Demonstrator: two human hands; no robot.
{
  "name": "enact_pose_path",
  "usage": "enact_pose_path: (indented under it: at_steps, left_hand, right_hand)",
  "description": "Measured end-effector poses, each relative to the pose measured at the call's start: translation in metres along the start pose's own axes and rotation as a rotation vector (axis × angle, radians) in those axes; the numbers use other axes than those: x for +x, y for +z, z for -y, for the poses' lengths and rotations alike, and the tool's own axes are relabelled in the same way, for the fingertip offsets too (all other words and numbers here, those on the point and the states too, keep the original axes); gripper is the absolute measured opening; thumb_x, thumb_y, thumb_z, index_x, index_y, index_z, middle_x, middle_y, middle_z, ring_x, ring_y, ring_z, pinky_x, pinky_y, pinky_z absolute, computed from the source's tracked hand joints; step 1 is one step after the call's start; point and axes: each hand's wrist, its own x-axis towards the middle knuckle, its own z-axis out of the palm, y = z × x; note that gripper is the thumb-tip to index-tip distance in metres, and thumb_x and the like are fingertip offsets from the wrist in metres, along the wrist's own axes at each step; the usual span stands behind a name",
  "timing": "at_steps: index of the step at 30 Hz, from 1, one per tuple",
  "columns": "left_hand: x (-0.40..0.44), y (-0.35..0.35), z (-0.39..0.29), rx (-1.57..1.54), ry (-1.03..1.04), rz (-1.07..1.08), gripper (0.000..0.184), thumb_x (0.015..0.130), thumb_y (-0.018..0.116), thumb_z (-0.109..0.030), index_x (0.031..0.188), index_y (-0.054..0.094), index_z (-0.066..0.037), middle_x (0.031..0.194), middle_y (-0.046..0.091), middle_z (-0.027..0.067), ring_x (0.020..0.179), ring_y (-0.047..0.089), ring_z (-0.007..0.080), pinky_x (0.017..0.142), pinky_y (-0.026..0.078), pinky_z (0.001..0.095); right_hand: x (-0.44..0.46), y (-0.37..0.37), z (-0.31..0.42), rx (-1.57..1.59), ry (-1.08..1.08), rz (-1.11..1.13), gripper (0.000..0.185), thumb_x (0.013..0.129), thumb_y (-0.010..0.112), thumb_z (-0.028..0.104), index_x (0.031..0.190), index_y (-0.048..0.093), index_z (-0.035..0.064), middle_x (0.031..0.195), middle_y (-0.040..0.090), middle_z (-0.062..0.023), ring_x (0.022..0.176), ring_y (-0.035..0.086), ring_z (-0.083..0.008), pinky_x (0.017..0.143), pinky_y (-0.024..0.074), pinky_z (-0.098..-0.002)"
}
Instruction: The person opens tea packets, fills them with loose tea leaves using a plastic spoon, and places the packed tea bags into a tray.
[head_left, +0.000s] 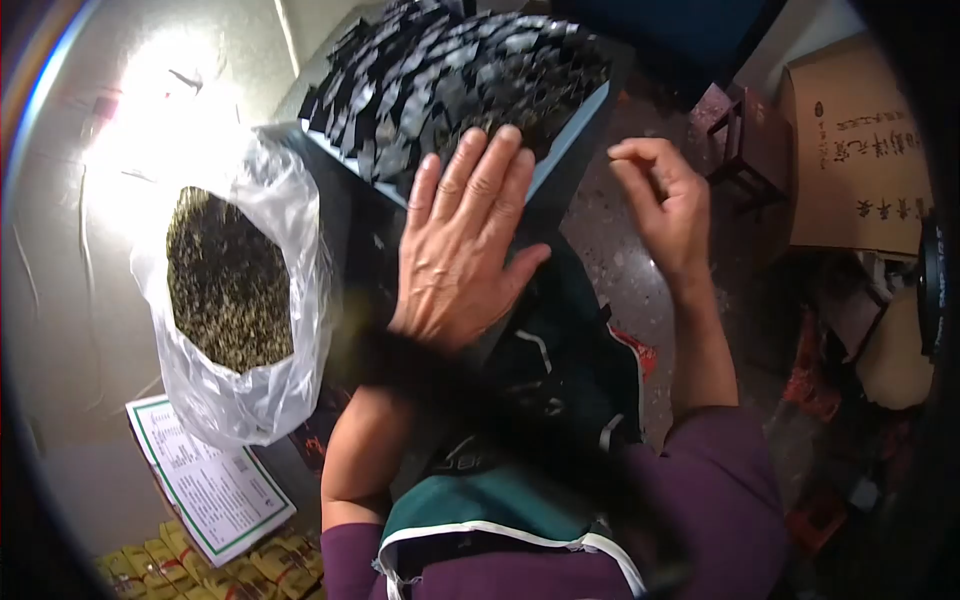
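Observation:
My left hand (460, 240) is flat and palm down, its fingertips over the near edge of a heap of small shiny black pieces (430, 85). Whether it presses on them is hard to tell. The heap lies on a surface with a pale blue edge (575, 135), and brownish bits show at its right side. To the right, clear of the heap, my right hand (665, 200) is raised with fingers curled and the thumb near the index fingertip. Anything between those fingertips is too small to make out.
On the left stands an open clear plastic bag (305, 340) of dark greenish loose leaves (230, 290). Below it are a green-bordered printed sheet (215, 480) and several yellow packets (165, 560). A cardboard box (850, 150) and a small wooden stool (745, 140) are at right.

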Motion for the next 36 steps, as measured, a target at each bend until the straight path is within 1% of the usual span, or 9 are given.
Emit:
enact_pose_path:
  at_steps: [3, 7, 13, 18, 20, 24, 30, 33, 36]
  left_hand:
    - [-0.033, -0.018, 0.000, -0.117, -0.069, -0.161, 0.069, 0.081, 0.079, -0.025, 0.142, 0.053, -0.002, 0.149, 0.050, 0.0169, 0.143, 0.043, 0.0378, 0.118, 0.030, 0.0522]
    - [-0.122, -0.028, -0.017, -0.626, -0.249, -0.291, 0.057, 0.092, 0.067, -0.030, 0.135, 0.057, 0.008, 0.134, 0.062, 0.0276, 0.125, 0.060, 0.0368, 0.105, 0.047, 0.0458]
    - [-0.229, -0.013, -0.067, -1.396, -0.727, 0.174, 0.061, 0.098, 0.052, -0.042, 0.132, 0.061, 0.007, 0.134, 0.062, 0.0254, 0.127, 0.059, 0.0361, 0.109, 0.043, 0.0458]
    - [-0.287, 0.030, -0.091, -1.231, -1.092, 0.071, 0.061, 0.102, 0.047, -0.043, 0.139, 0.056, 0.005, 0.145, 0.054, 0.0243, 0.138, 0.048, 0.0383, 0.116, 0.034, 0.0451]
    - [-0.286, 0.029, -0.088, -0.819, -1.602, 0.618, 0.060, 0.103, 0.046, -0.043, 0.145, 0.051, -0.001, 0.151, 0.049, 0.0220, 0.142, 0.043, 0.0392, 0.119, 0.029, 0.0467]
    - [-0.391, 0.096, -0.087, -0.455, -1.540, 0.301, 0.058, 0.103, 0.045, -0.045, 0.148, 0.049, -0.009, 0.153, 0.047, 0.0203, 0.144, 0.040, 0.0401, 0.122, 0.023, 0.0483]
    - [-0.451, 0.144, -0.086, 0.237, -1.177, -0.198, 0.058, 0.102, 0.045, -0.048, 0.147, 0.051, -0.011, 0.151, 0.049, 0.0194, 0.143, 0.040, 0.0387, 0.123, 0.022, 0.0478]
    - [-0.406, 0.132, -0.075, -0.204, -1.381, -0.082, 0.050, 0.099, 0.048, -0.038, 0.140, 0.057, -0.011, 0.145, 0.055, 0.0183, 0.138, 0.047, 0.0366, 0.118, 0.032, 0.0510]
    - [-0.409, 0.168, -0.048, -0.203, -1.276, 0.070, 0.053, 0.098, 0.049, -0.038, 0.144, 0.054, -0.012, 0.151, 0.050, 0.0156, 0.140, 0.045, 0.0353, 0.119, 0.031, 0.0493]
  right_hand:
    - [-0.017, -0.002, -0.063, -0.072, 0.252, 0.059, 0.027, 0.091, 0.071, 0.011, 0.116, 0.069, 0.0014, 0.101, 0.075, -0.0182, 0.090, 0.073, -0.0290, 0.076, 0.0545, -0.0376]
    - [-0.058, 0.041, -0.163, -0.512, 0.374, 0.329, 0.055, 0.088, 0.076, 0.040, 0.123, 0.068, -0.0015, 0.105, 0.075, -0.0189, 0.093, 0.072, -0.0292, 0.085, 0.0547, -0.0389]
    - [-0.059, 0.091, -0.223, -0.063, 0.547, 0.556, 0.078, 0.081, 0.080, 0.049, 0.131, 0.061, -0.0078, 0.122, 0.068, -0.0269, 0.104, 0.070, -0.0356, 0.086, 0.0548, -0.0407]
    - [-0.037, 0.096, -0.201, -0.162, 0.615, 0.650, 0.046, 0.091, 0.072, 0.027, 0.122, 0.066, -0.0052, 0.106, 0.070, -0.0171, 0.087, 0.063, -0.0221, 0.075, 0.0525, -0.0358]
    - [-0.039, 0.104, -0.229, -0.071, 0.576, 0.584, 0.038, 0.094, 0.067, 0.021, 0.122, 0.066, -0.0059, 0.106, 0.069, -0.0175, 0.088, 0.062, -0.0208, 0.079, 0.0518, -0.0349]
    - [-0.038, 0.111, -0.300, -0.142, 0.250, 0.544, 0.033, 0.098, 0.062, 0.017, 0.120, 0.066, -0.0070, 0.111, 0.069, -0.0175, 0.098, 0.063, -0.0230, 0.090, 0.0492, -0.0352]
    - [-0.037, 0.098, -0.270, 0.002, 0.334, 0.487, 0.026, 0.099, 0.062, 0.012, 0.116, 0.065, -0.0072, 0.114, 0.067, -0.0058, 0.100, 0.059, -0.0154, 0.091, 0.0450, -0.0293]
    - [-0.036, 0.094, -0.281, -0.131, 0.147, 0.481, 0.021, 0.098, 0.062, 0.009, 0.111, 0.067, -0.0071, 0.105, 0.068, -0.0071, 0.097, 0.060, -0.0155, 0.088, 0.0457, -0.0291]
    - [-0.042, 0.093, -0.274, -0.212, 0.117, 0.496, 0.019, 0.096, 0.063, 0.009, 0.107, 0.067, -0.0066, 0.102, 0.071, -0.0101, 0.093, 0.061, -0.0168, 0.085, 0.0482, -0.0328]
